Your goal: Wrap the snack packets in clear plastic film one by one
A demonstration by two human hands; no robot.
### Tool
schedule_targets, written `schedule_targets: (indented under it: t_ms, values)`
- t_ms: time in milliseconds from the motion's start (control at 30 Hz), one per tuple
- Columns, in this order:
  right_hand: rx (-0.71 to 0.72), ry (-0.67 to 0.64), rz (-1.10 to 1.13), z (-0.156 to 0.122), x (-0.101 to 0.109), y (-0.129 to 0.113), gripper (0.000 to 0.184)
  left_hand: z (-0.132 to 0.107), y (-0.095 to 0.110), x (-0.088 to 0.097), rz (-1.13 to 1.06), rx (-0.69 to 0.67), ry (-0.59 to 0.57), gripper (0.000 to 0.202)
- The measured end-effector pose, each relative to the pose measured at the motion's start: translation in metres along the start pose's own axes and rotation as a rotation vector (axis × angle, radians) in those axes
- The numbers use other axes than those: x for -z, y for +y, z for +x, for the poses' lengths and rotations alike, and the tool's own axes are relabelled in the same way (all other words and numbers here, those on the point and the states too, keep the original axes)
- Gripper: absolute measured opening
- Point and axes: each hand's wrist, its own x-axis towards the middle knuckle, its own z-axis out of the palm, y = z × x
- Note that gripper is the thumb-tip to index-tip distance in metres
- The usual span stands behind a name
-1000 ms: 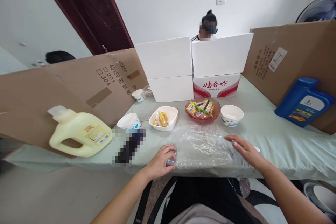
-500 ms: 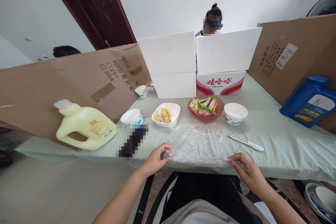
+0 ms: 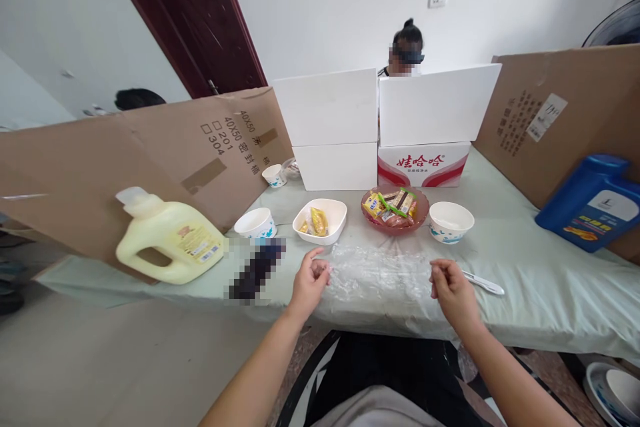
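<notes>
Left hand (image 3: 310, 280) and right hand (image 3: 450, 288) each pinch an edge of the clear plastic sheet (image 3: 380, 273), apparently to spread it flat; pink snack dish (image 3: 395, 208) at twelve o'clock.

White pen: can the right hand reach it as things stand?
Probably yes: the white pen lies bare on the table just beside the right hand, nothing between them. That hand seems to pinch the plastic sheet, though.

One camera on the person's head, looking forward and down, left hand (image 3: 310, 280) and right hand (image 3: 451, 290) close, worktop (image 3: 525, 267) beyond, wall (image 3: 325, 0) far.
</notes>
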Motion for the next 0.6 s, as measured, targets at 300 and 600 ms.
schedule_targets:
  t_ms: [300,600]
  values:
    - [0.059,-0.097,-0.596,0.023,-0.030,0.010,0.027,0.030,-0.021,-0.022,0.644,-0.035,0.050,0.047]
    - [-0.019,-0.122,-0.778,0.024,-0.030,0.003,0.031,0.034,-0.012,-0.022,0.884,-0.077,-0.025,0.037]
